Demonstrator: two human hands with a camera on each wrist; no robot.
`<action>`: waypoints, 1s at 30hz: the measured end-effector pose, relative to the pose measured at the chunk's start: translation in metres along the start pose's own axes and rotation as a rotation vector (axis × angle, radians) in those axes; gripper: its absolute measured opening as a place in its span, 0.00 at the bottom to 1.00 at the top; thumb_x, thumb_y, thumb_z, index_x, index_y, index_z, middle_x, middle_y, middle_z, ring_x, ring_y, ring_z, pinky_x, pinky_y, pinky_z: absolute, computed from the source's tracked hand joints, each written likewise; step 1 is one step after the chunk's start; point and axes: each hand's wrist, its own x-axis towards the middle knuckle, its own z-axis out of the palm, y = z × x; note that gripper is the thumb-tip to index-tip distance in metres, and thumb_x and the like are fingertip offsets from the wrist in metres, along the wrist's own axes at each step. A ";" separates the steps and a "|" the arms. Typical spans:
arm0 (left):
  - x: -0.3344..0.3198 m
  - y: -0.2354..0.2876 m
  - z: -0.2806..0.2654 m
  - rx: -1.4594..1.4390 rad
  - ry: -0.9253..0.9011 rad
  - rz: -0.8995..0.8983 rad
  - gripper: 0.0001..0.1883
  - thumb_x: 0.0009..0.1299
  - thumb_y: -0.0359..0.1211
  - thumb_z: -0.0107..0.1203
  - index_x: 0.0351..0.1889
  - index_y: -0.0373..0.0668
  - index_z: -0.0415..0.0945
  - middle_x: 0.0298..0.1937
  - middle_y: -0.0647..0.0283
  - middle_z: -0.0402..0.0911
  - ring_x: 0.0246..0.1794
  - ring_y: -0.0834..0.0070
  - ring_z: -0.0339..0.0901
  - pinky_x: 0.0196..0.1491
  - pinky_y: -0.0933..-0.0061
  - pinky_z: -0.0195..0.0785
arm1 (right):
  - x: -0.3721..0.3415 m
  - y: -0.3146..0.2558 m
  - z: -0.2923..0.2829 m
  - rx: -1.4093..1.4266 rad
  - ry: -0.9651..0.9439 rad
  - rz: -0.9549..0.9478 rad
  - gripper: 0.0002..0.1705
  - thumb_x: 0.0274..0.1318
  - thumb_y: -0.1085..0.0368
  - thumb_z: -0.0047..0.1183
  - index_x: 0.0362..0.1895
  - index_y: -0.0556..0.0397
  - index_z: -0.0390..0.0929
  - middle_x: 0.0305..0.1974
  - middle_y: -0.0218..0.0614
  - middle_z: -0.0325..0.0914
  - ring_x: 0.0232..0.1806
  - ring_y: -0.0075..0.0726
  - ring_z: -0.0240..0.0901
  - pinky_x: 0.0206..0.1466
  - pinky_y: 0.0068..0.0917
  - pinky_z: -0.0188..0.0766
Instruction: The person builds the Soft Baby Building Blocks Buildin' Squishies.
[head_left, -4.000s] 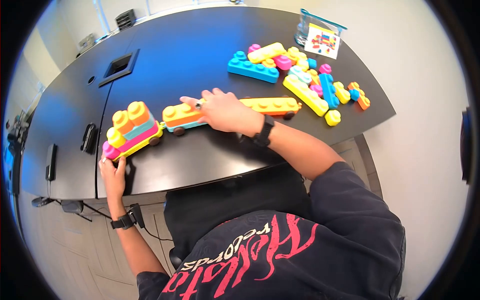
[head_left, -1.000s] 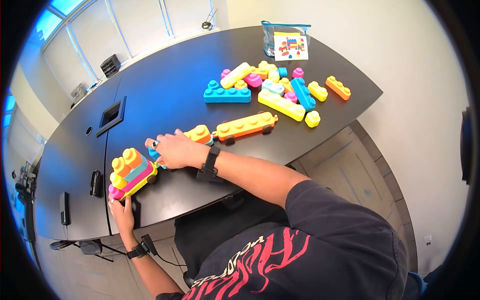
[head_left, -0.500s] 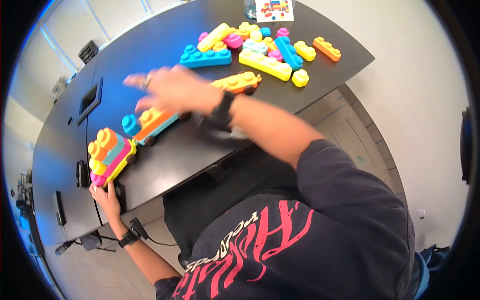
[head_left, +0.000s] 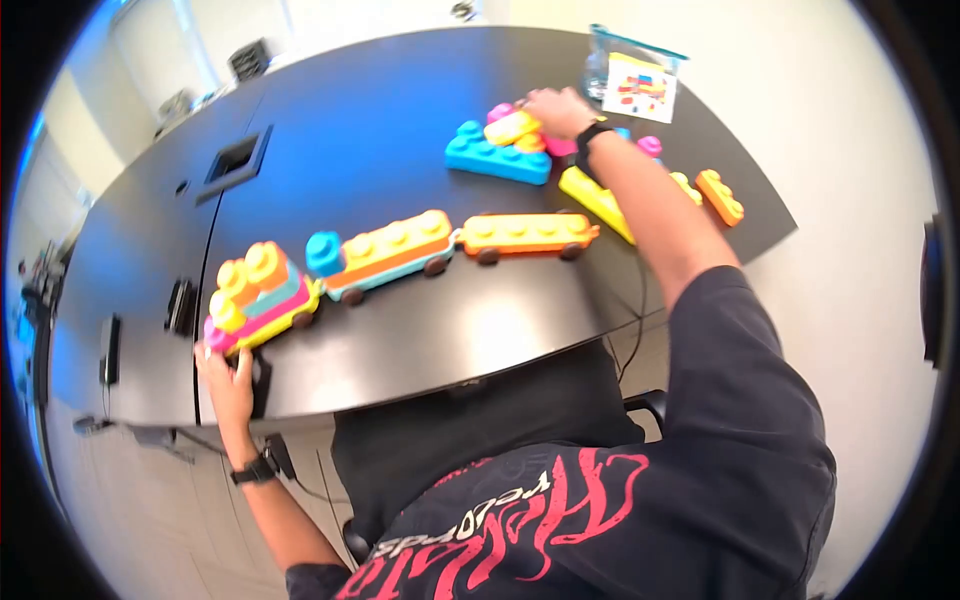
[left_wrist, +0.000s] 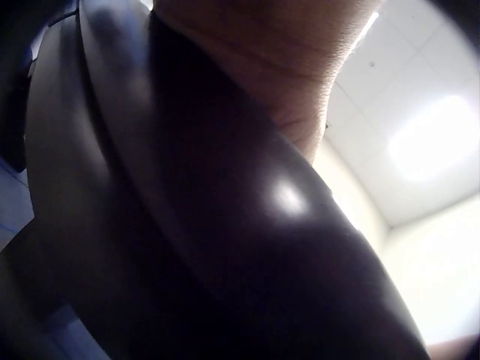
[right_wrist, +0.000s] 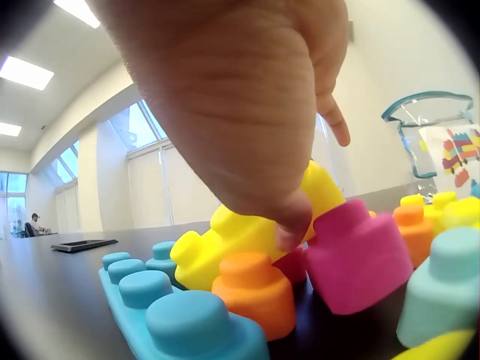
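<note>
In the head view, my left hand [head_left: 228,385] grips the front end of a block-built train engine [head_left: 262,295] on a yellow wheeled base, with pink, teal, yellow and orange blocks stacked up. Behind it are hitched a wagon [head_left: 390,255] with orange blocks and a blue block [head_left: 324,253] at its front, then a flat orange wagon [head_left: 525,234]. At the block pile, my right hand [head_left: 560,112] holds a long yellow block [right_wrist: 232,240], the thumb [right_wrist: 292,221] on its near side; the other fingertips are mostly hidden. A magenta block [right_wrist: 356,259] and an orange block [right_wrist: 253,289] sit close beside it.
A long blue block [head_left: 497,160], a long yellow bar [head_left: 597,203] and several smaller blocks lie about the pile. Behind stands a clear zip bag [head_left: 598,70] with a picture card [head_left: 640,90]. A black table socket box [head_left: 237,157] is at the left.
My right hand has left the train, where a blue block now sits at the front of the middle wagon, and moved to the pile's yellow block. My left hand stays on the engine.
</note>
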 end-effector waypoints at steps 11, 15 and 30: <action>0.008 0.021 -0.009 -0.090 -0.023 -0.083 0.30 0.66 0.32 0.60 0.65 0.33 0.65 0.60 0.47 0.69 0.63 0.49 0.66 0.67 0.55 0.60 | -0.070 -0.152 -0.159 0.805 -0.009 -0.350 0.37 0.64 0.71 0.54 0.76 0.35 0.62 0.48 0.47 0.75 0.50 0.53 0.74 0.55 0.41 0.72; 0.006 0.021 -0.009 -0.085 -0.033 -0.104 0.33 0.65 0.33 0.61 0.68 0.33 0.62 0.60 0.46 0.68 0.63 0.48 0.66 0.66 0.55 0.61 | -0.076 -0.185 -0.160 0.608 0.139 -0.464 0.38 0.64 0.65 0.54 0.76 0.25 0.59 0.45 0.45 0.73 0.47 0.52 0.74 0.49 0.44 0.76; 0.005 0.019 -0.009 -0.063 -0.077 -0.116 0.26 0.66 0.31 0.59 0.62 0.33 0.68 0.60 0.46 0.69 0.62 0.46 0.65 0.66 0.53 0.59 | -0.096 -0.233 -0.124 0.565 0.394 -0.304 0.40 0.48 0.74 0.57 0.69 0.42 0.68 0.47 0.42 0.71 0.44 0.52 0.69 0.43 0.39 0.77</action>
